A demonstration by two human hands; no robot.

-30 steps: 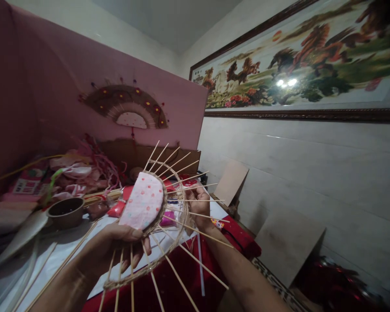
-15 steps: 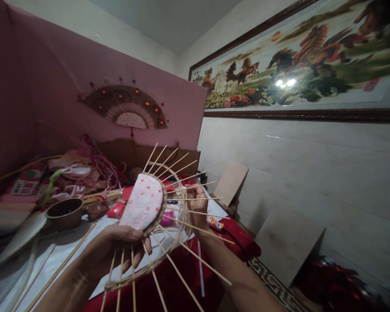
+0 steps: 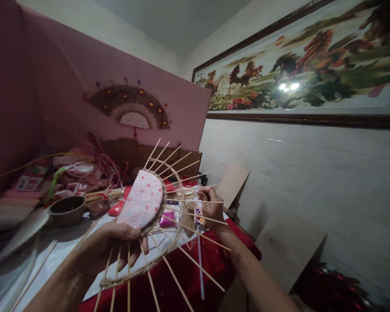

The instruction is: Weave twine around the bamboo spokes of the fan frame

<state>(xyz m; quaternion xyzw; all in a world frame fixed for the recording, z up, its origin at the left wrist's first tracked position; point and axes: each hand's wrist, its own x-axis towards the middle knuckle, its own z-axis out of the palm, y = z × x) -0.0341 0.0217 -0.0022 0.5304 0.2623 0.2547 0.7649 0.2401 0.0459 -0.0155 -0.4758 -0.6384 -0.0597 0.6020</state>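
My left hand (image 3: pixel 120 242) grips a fan frame by the lower end of its half-round floral cloth panel (image 3: pixel 143 199), thumb on top and fingers beneath. Thin bamboo sticks (image 3: pixel 172 273) spread out from the panel's twine-wrapped edge, crossed by an arc of braided twine (image 3: pixel 181 182). My right hand (image 3: pixel 212 208) is at the frame's right side by the stick tips, its fingers bent together in a pinch. What lies between them, if anything, I cannot make out. Near that wrist is a flower-patterned object (image 3: pixel 199 216), with a clear rod (image 3: pixel 200 268) below it.
A finished fan (image 3: pixel 130 104) hangs on the pink board (image 3: pixel 182 93). On the table, a dark bowl (image 3: pixel 67 210), pink fabric and ribbons (image 3: pixel 100 164) and a purple packet (image 3: pixel 167 219) lie around the frame. Flat boards (image 3: pixel 232 184) lean against the right wall.
My right hand has moved outward to the right, from the twine arc to the stick tips. The flower-patterned object now shows left of my wrist. My left hand keeps its grip.
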